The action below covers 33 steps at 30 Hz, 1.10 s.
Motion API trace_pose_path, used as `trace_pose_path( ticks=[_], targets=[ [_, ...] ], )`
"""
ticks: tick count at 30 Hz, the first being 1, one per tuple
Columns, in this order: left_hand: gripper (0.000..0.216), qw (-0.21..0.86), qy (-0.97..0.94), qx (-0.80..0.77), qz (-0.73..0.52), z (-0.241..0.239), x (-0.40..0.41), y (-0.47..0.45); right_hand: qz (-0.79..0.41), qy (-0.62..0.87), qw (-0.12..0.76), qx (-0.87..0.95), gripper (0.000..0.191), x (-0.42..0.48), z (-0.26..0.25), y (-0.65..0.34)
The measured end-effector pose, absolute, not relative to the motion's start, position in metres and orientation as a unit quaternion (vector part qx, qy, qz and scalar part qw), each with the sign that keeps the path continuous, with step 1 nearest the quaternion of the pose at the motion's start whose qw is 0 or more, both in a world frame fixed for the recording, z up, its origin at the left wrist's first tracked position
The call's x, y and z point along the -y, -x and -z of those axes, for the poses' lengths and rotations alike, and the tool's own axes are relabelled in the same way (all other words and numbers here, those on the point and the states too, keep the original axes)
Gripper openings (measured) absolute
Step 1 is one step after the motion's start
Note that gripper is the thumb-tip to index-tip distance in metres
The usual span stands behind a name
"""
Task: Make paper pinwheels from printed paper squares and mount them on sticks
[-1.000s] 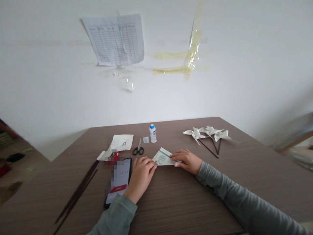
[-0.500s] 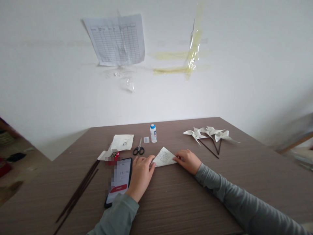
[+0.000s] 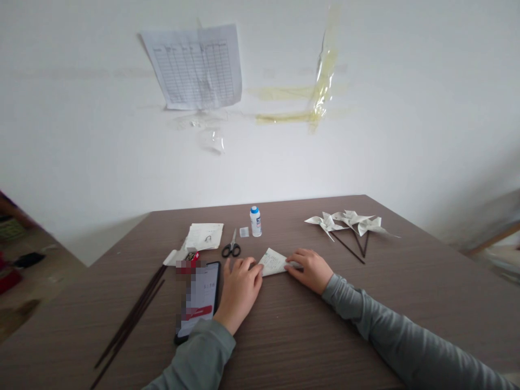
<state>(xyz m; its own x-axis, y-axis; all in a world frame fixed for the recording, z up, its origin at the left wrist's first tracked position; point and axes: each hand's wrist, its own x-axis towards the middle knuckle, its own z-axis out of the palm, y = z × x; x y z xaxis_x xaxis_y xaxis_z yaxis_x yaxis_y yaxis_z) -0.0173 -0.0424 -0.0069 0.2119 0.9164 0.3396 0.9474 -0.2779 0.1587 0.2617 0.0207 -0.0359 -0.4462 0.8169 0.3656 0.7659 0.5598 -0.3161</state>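
Note:
A printed sheet of paper (image 3: pixel 273 262), folded into a triangle, lies on the table between my hands with its point toward the wall. My left hand (image 3: pixel 240 284) has its thumb and fingertips closed on the left corner. At the right corner, my right hand (image 3: pixel 311 269) grips the paper with thumb and index finger. Both hands rest low over the tabletop and cover the ends of the fold. Just beyond the paper are scissors (image 3: pixel 231 249) with black handles and a white bottle (image 3: pixel 255 223) with a blue cap.
A smartphone (image 3: pixel 201 303) lies left of my left hand, near a small red box (image 3: pixel 190 260). Dark thin sticks (image 3: pixel 130 319) lie farther left. A stack of paper squares (image 3: pixel 205 236) and a small clear piece (image 3: pixel 244 232) sit behind. Paper pinwheels (image 3: pixel 325 222) on sticks lie right.
The paper's upright point has come down flatter toward the table. My left fingers have shifted right along its edge, and my right fingers have spread farther over its right corner.

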Motion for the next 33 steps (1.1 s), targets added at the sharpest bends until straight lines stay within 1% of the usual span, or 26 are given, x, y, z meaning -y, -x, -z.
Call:
trace_pose_path(
  ticks=[4,10,17,24,33],
  targets=[
    [0.035,0.037,0.774,0.603,0.19,0.009,0.041,0.014,-0.048,0.472,0.24,0.847,0.026,-0.019,0.038,-0.26],
    [0.036,0.019,0.788,0.585,0.191,0.016,0.034,0.019,-0.05,0.479,0.24,0.843,0.031,-0.016,0.037,-0.258],
    [0.042,0.04,0.783,0.599,0.161,0.011,0.036,0.011,-0.028,0.502,0.223,0.835,0.028,-0.016,0.039,-0.255],
    [0.038,0.076,0.767,0.625,0.124,0.0,0.042,0.0,-0.019,0.516,0.222,0.827,0.027,-0.014,0.037,-0.251],
    [0.036,0.031,0.755,0.647,0.105,-0.013,0.045,-0.005,-0.01,0.508,0.212,0.835,0.03,-0.011,0.034,-0.255]
  ],
)
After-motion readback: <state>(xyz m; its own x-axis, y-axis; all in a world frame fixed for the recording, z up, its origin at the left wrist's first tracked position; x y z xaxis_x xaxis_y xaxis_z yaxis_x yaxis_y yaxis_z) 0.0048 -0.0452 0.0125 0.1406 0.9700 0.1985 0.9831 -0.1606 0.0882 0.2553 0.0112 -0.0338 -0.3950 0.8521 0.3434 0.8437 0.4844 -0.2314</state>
